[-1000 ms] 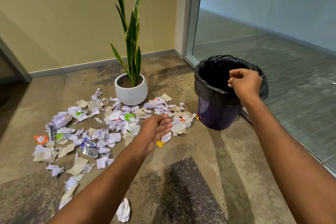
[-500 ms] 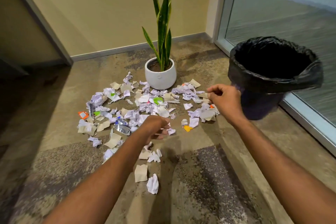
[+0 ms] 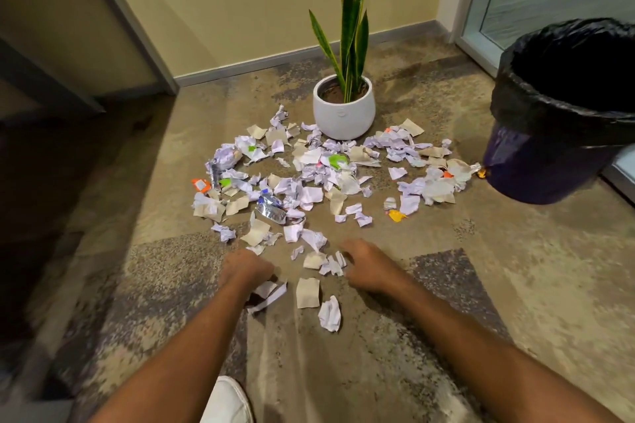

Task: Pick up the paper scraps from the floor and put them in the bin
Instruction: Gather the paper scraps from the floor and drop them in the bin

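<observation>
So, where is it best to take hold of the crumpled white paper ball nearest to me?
Pinch the crumpled white paper ball across its narrow middle, coming straight down from above. It is bunched and stands up off the carpet, so fingers can close round it. The right hand is nearer.

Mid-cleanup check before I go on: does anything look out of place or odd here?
The scraps lie strewn over the floor from the pot to the bin. Among them a crumpled foil wrapper and an orange packet stand out: they look unlike paper. Nothing looks spilled or broken.
</observation>
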